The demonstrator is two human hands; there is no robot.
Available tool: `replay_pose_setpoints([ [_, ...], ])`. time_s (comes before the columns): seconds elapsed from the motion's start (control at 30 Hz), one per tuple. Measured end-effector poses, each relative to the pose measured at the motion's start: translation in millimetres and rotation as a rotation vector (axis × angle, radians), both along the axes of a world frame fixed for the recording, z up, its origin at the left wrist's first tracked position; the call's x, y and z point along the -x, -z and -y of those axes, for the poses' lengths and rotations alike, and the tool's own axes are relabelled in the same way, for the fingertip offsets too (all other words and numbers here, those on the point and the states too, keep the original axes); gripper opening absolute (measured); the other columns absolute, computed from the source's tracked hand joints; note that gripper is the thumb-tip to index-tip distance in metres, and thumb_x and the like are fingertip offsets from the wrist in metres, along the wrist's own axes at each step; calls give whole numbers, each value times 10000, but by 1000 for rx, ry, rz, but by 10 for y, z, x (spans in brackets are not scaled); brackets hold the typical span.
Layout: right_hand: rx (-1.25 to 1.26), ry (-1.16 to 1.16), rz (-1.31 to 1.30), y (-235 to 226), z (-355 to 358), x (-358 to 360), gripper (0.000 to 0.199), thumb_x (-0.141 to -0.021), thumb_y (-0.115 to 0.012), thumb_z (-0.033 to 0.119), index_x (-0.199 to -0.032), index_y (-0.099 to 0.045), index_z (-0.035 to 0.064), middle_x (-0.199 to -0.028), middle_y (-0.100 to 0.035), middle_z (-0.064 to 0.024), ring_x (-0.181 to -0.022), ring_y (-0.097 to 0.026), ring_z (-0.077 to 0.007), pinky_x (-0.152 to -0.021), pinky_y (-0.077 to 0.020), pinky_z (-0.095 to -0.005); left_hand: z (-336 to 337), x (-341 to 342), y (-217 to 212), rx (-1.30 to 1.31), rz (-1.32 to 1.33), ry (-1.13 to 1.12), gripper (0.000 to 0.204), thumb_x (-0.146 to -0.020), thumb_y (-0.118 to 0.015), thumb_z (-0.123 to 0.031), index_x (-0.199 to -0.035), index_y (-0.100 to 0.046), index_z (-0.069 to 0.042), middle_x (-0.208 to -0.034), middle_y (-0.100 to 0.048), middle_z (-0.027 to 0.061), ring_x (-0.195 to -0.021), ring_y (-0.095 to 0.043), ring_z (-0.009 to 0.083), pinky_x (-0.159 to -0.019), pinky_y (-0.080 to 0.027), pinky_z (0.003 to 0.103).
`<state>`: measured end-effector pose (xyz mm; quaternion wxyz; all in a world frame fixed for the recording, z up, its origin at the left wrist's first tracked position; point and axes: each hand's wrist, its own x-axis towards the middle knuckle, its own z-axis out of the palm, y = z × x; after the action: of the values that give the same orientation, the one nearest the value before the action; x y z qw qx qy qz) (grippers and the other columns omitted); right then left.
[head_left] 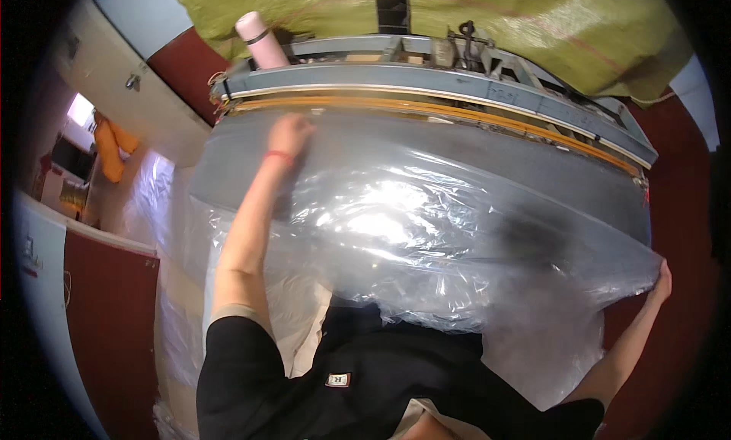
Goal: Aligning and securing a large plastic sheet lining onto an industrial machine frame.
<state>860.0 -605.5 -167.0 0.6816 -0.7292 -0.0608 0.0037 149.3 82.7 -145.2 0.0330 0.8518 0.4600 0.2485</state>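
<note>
Head view: clear crinkled plastic sheet [426, 227] spread over grey table [228, 166]; left hand [289, 131] flat on it, right hand [661, 281] gripping edge.

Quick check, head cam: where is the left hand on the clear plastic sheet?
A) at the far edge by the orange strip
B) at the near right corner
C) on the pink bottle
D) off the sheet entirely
A: the left hand presses the clear plastic sheet at its far edge, just below the orange strip of the grey machine table; the right hand has the near right corner.
</note>
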Motion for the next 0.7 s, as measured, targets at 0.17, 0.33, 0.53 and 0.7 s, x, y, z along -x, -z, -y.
replay_pose_setpoints([
  [0.17,115,249,12,-225,-289,-583,270,-833,-516,227,-1004,-618,44,-942,-608,-55,-802,-574,-161,-731,-464,-278,-101,-113,-290,66,676,74,205,-812,-476,-176,-681,-551,-36,-640,-533,66,-620,-503,161,-592,-419,291],
  [0.33,672,454,639,-74,-1844,97,299,-793,-529,293,-784,-591,1,-839,-592,-189,-821,-572,-317,-723,-432,-393,-474,103,13,20,889,-238,263,-832,-453,-204,-604,-419,-79,-570,-389,-18,-539,-350,76,-496,-314,235],
  [0.53,190,183,480,346,-2633,-157,236,-793,-593,241,-786,-539,11,-728,-582,-91,-669,-542,-174,-663,-435,-297,-1232,590,537,11,836,-289,197,-820,-518,-182,-663,-458,-79,-623,-430,-32,-559,-357,60,-523,-312,198],
  [0.7,142,165,429,268,-2785,-176,231,-772,-627,230,-747,-540,18,-667,-576,-54,-603,-523,-129,-612,-434,-268,-1349,441,564,52,958,-222,275,-816,-562,-198,-597,-438,-86,-588,-394,-50,-558,-336,67,-509,-288,213],
])
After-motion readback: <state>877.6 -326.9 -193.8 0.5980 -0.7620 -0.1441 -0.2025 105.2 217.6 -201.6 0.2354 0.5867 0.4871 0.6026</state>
